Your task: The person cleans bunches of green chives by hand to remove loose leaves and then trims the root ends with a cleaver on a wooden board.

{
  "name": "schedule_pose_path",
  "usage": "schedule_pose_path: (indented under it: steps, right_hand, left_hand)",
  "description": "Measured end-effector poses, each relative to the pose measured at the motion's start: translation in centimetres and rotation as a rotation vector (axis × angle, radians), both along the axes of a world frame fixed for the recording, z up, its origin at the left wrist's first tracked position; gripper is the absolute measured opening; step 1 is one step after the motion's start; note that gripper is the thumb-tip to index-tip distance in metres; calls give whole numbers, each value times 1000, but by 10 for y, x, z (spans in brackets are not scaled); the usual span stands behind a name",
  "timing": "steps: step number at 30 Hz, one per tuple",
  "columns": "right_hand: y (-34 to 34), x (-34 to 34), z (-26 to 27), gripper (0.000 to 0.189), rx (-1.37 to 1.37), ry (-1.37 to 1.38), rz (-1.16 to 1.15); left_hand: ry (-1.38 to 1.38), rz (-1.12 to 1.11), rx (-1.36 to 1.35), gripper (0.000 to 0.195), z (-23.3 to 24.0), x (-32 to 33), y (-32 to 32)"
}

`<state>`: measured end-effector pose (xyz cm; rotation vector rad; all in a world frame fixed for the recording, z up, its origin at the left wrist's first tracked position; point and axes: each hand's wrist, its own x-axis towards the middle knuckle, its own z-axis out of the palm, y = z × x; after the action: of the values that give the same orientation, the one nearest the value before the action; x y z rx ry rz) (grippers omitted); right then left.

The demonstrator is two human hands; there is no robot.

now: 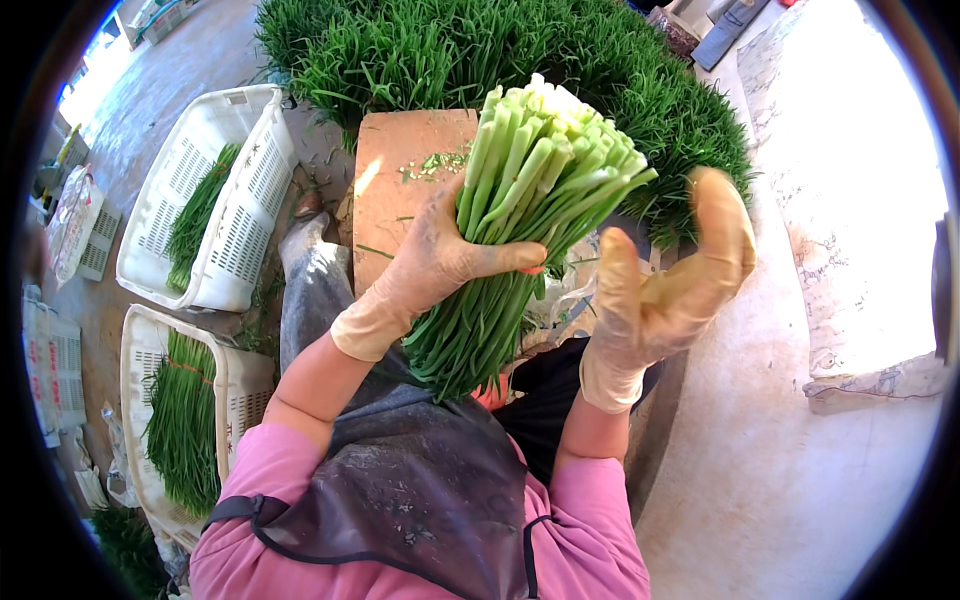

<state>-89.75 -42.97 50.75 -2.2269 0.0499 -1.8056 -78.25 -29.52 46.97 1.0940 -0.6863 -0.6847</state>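
Note:
My left hand (pixel 465 251), in a thin pale glove, grips a thick bunch of garlic chives (pixel 540 165) around its middle. The pale cut stem ends point up and away from me, while the green leaves hang down over my apron (pixel 420 480). A bit of orange band (pixel 532 270) shows beside my left thumb. To the right of the bunch, my right hand (pixel 667 277), gloved too, is raised with fingers apart and bent, somewhat blurred; it holds nothing. Beneath the bunch stands a wooden board (pixel 409 187) with small green trimmings (pixel 439 165) scattered on it.
Loose chives (pixel 450 52) form a large heap beyond the board. At my left stand two white plastic crates, a farther one (pixel 247 217) and a nearer one (pixel 244 382), both holding chive bunches. A pale ledge (pixel 735 480) with a patterned sheet (pixel 817 247) runs along my right.

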Motion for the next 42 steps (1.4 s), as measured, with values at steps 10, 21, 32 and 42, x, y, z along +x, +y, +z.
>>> schedule_pose_path:
  steps: [10, 21, 32, 42]
  right_hand:
    - [21, 23, 15, 21, -219, 392, -277]
    - [-23, 40, 9, 6, 511, -52, -62]
    - [-10, 21, -63, 105, 1090, 352, 655]
    - [39, 39, -32, 102, 1002, 55, 748]
  left_hand:
    - [-197, 291, 39, 79, -30, 2, -9]
    - [-167, 268, 128, 86, -43, 10, 8]
    - [-313, 442, 64, 86, -53, 9, 2]
    - [-813, 252, 74, 122, -31, 28, 17]
